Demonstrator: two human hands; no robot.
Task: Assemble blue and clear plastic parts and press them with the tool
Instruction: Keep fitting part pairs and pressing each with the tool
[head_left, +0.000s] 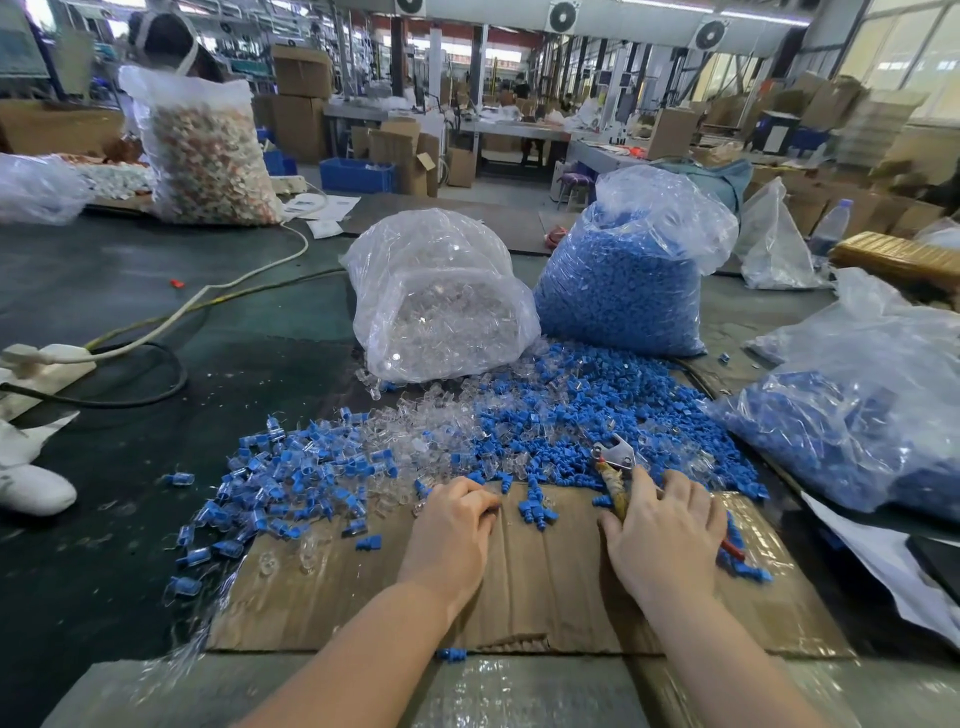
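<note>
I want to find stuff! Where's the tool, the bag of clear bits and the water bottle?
tool (615, 453), head view, on its metal head.
bag of clear bits (441, 312), head view, on its front.
water bottle (829, 228), head view, on its body.

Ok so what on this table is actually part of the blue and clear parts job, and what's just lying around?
Part of the job:
- pressing tool, gripped by the right hand
- loose blue parts
- loose clear parts
- assembled pieces
- bag of clear parts
- bag of blue parts
- left hand

Lying about:
- power strip
- water bottle
- bag of orange-and-white parts
</note>
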